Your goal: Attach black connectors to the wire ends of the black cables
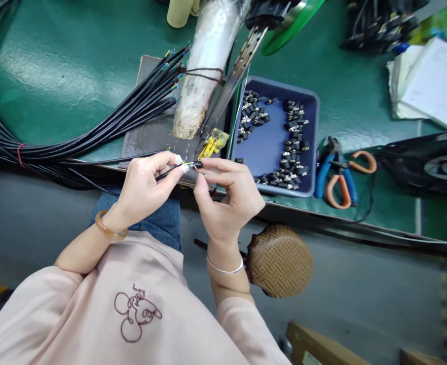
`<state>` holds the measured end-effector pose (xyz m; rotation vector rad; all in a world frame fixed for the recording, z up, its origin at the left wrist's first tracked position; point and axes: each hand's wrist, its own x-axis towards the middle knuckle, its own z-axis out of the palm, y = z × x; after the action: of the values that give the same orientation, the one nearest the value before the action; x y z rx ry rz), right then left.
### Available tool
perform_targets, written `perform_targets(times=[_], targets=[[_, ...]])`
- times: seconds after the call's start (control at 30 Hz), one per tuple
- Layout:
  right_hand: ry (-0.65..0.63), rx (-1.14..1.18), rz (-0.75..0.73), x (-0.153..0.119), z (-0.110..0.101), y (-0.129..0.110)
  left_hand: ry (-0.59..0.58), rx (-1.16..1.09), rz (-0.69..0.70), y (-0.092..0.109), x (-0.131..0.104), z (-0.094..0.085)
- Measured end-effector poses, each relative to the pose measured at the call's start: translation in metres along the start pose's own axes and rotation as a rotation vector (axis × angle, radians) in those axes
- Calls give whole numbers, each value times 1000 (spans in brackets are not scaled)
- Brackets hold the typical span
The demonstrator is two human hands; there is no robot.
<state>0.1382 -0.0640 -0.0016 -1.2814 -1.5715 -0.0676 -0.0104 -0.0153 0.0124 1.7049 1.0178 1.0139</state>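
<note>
My left hand [151, 180], with white tape on its fingertips, pinches the end of a black cable [164, 175] whose thin coloured wires stick out. My right hand [231, 197] is pinching a small black connector [196, 165] against those wires. Whether wire and connector are joined I cannot tell. Just beyond the fingers lie yellow clips [213, 144] on a grey board [143, 139]. Above them slants a metal soldering-iron-like rod [229, 83], beside a plastic-wrapped white tube [204, 76]. A bundle of black cables [94, 134] with stripped ends comes in from the left.
A blue-grey tray [313, 137] of several black connectors stands right of my hands. Blue-handled pliers [324, 172] and orange-handled scissors [339, 190] lie past it. Papers [432, 81] rest at the far right. A brown stool [280, 261] is below the green table's edge.
</note>
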Motion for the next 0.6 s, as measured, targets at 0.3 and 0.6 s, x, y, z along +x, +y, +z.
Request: perform_targets(times=[0.3, 0.6], targets=[[-36, -19, 42, 4, 4, 9, 55, 125, 106, -5, 8, 5], [-9, -11, 73, 12, 4, 3, 87, 170, 176, -2, 11, 3]])
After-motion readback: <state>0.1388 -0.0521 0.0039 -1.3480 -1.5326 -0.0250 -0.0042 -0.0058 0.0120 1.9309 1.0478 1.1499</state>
